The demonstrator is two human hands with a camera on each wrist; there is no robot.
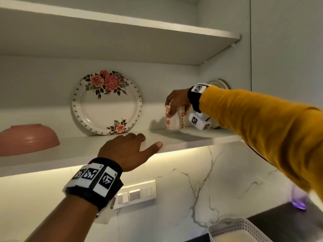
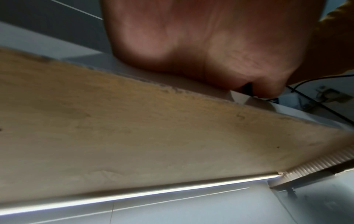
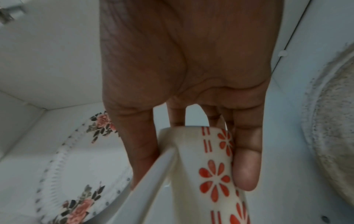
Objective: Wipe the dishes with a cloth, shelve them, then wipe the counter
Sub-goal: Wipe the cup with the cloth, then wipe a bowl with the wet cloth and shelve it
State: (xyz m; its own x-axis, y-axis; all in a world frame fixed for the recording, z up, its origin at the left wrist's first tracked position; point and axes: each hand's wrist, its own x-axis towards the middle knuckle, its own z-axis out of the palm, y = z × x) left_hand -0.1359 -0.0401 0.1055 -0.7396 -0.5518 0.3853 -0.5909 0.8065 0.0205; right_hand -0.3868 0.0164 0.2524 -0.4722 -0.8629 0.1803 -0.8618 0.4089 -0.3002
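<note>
A white cup (image 1: 174, 122) with red flowers stands on the white shelf (image 1: 192, 137), right of centre. My right hand (image 1: 177, 113) grips it from above, fingers and thumb round its rim. In the right wrist view the right hand (image 3: 193, 151) closes on the cup (image 3: 214, 174) from both sides. My left hand (image 1: 129, 147) rests on the shelf's front edge, thumb stretched along it, holding nothing. The left wrist view shows only the left hand's (image 2: 201, 45) palm above the shelf's underside (image 2: 134, 128). No cloth is in view.
A floral plate (image 1: 106, 109) leans on the back wall left of the cup, and a pink bowl (image 1: 28, 138) lies upside down at far left. Another plate (image 1: 218, 83) stands behind my right wrist. Below are a white basket (image 1: 236, 229), a purple glass (image 1: 298, 198) and the dark counter (image 1: 279, 224).
</note>
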